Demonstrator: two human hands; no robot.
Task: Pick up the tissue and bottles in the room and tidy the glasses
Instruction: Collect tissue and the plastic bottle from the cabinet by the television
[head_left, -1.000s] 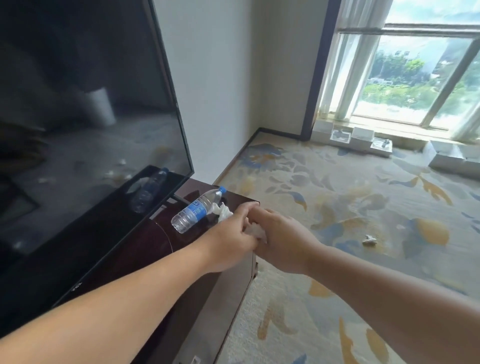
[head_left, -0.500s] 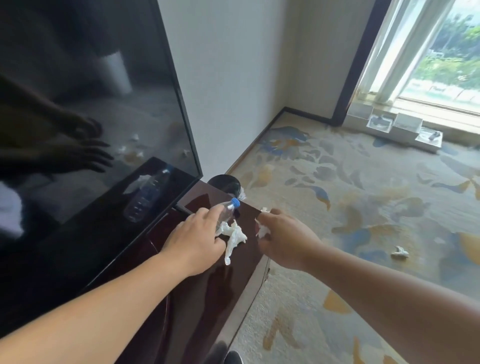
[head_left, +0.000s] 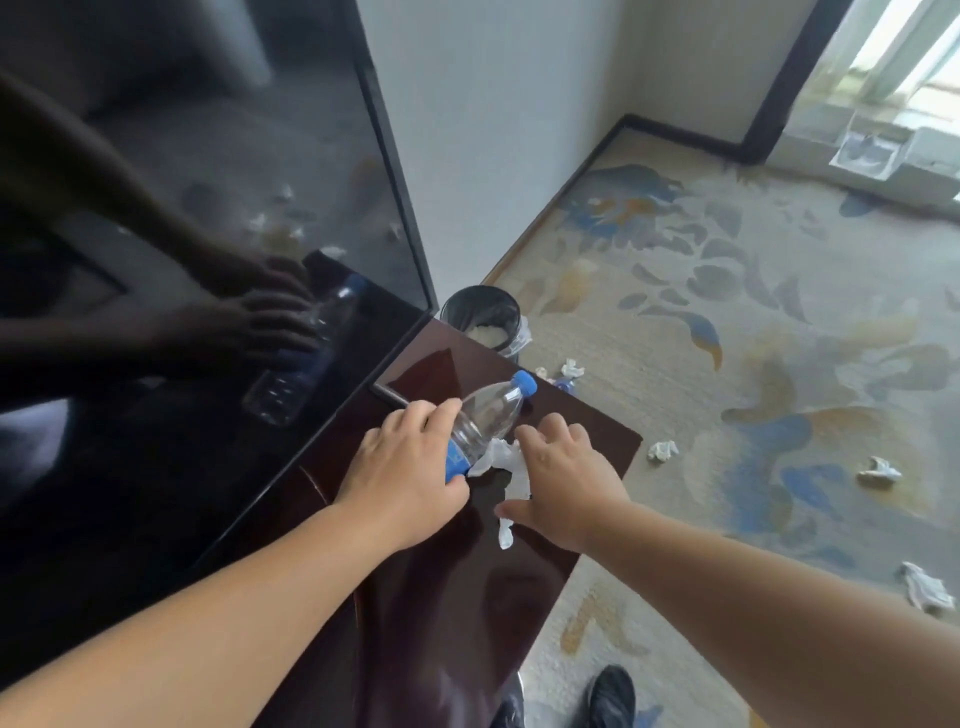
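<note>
Left hand (head_left: 405, 467): fingers newly wrapped round bottle (head_left: 491, 410), cap at 1 o'clock; right hand (head_left: 561, 483): fingers splayed onto tissue (head_left: 501, 457); both pickups begun.

Left hand (head_left: 401, 470) now grips bottle (head_left: 488, 415); right hand (head_left: 561, 483) moved onto tissue (head_left: 500, 456) (fingers spread).

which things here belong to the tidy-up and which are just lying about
Job: water bottle in the left hand; tissue under the right hand; crumpled tissues on the carpet; bin, probably for them.
Just there: TV, cabinet, shoes.
</note>
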